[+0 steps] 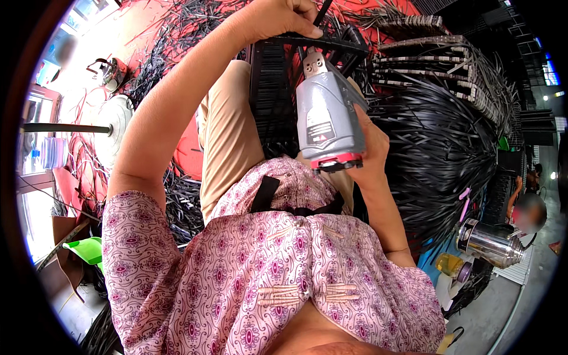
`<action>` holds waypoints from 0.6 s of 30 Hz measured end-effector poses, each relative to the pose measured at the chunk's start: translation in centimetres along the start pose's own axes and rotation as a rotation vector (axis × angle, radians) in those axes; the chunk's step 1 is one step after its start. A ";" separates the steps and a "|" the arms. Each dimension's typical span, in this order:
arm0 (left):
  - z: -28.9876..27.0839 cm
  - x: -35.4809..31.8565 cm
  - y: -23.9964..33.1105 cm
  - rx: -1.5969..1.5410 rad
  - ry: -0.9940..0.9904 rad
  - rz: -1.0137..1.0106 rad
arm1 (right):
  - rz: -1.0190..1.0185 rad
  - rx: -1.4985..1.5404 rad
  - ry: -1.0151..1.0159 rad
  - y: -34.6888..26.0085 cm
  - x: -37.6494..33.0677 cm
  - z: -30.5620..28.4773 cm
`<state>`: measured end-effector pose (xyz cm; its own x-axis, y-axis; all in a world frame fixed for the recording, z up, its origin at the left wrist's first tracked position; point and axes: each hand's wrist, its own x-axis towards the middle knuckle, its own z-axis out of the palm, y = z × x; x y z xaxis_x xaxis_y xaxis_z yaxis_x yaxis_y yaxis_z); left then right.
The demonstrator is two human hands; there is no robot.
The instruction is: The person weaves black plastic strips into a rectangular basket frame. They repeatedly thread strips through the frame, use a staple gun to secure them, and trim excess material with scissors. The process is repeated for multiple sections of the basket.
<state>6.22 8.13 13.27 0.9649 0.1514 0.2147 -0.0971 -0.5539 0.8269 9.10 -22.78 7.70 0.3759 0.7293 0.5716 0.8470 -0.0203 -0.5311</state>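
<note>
A grey staple gun [322, 106] with a red and black end cap is held in my right hand [373, 142], its fingers wrapped round the far side of the body. The metal nose meets, or comes very close to, the top rail of a black frame [269, 77] between my knees. At the top of the view, my left hand [290, 21] is closed at that rail, its fingers pinching a thin black strip [323, 10]. Part of that hand is cut off by the picture's edge. Black strips line the frame's side.
Loose black strips [432, 142] heap up on my right, beside stacked woven frames [423, 65]. A steel flask [494, 242] and a jar of yellow liquid [452, 266] stand at lower right. A kettle [109, 74], a fan base [115, 127] and a green scoop [86, 249] are leftward. Another person [526, 213] is far right.
</note>
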 end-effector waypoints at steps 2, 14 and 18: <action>0.0 0.2 -0.3 0.029 -0.007 -0.005 | 0.013 -0.050 -0.041 0.1 0.5 0.0; 0.6 0.4 -1.9 -0.070 -0.006 -0.013 | -0.066 -0.095 0.080 0.3 1.6 1.2; 0.1 -0.1 0.4 0.059 0.003 -0.033 | -0.031 -0.077 0.075 0.4 1.4 1.4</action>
<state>6.11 7.83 13.58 0.9665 0.1733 0.1895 -0.0503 -0.5962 0.8013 9.44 -20.82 7.35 0.3739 0.6773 0.6336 0.8840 -0.0536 -0.4643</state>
